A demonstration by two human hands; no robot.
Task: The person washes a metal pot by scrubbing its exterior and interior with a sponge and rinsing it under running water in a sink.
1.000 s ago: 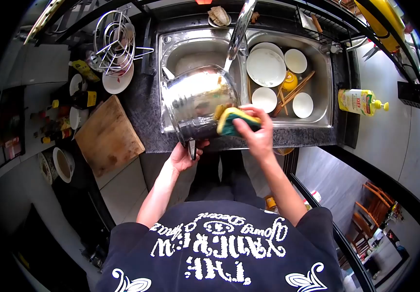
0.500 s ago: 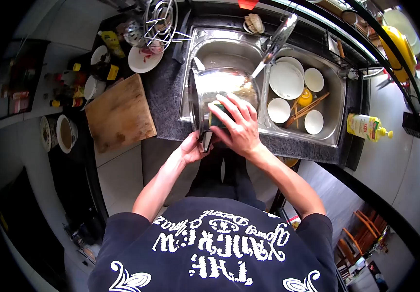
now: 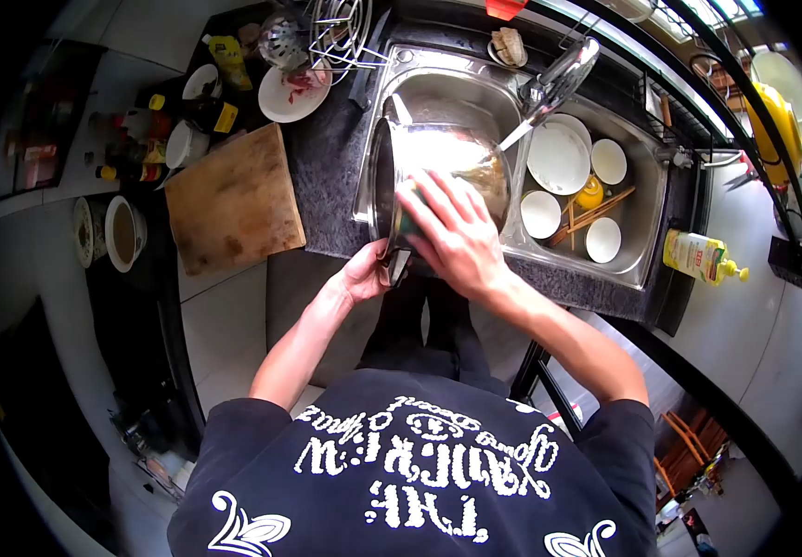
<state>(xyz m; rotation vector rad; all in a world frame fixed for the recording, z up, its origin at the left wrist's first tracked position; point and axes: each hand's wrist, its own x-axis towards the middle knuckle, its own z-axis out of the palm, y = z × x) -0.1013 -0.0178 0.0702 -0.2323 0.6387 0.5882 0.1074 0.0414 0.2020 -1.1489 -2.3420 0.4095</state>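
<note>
1. Your left hand (image 3: 361, 272) grips the steel pot (image 3: 464, 153) at its near handle (image 3: 396, 268); that hold probably keeps the pot from rolling, since it lies on its side over the left basin (image 3: 452, 95), mouth to the left, base to the right.
2. Your right hand (image 3: 461, 237) lies with fingers extended along the pot's outer wall, holding a green sponge (image 3: 406, 221) against it (only a dark sliver shows by your thumb); the flat palm likely spreads pressure over the curve, while the left hand braces against the push.
3. The faucet (image 3: 557, 88) points its spout towards the base end of the pot; plates (image 3: 554, 160), bowls (image 3: 602, 241) and chopsticks (image 3: 594, 218) sit in the right basin (image 3: 638, 234), which leaves the left one to the pot.
4. Against a second ago, your right hand is closer to the rim; then it pinched the sponge near the base, yellow and green both showing; against half a second ago, both grips look much the same, though the whole view has shifted.
</note>
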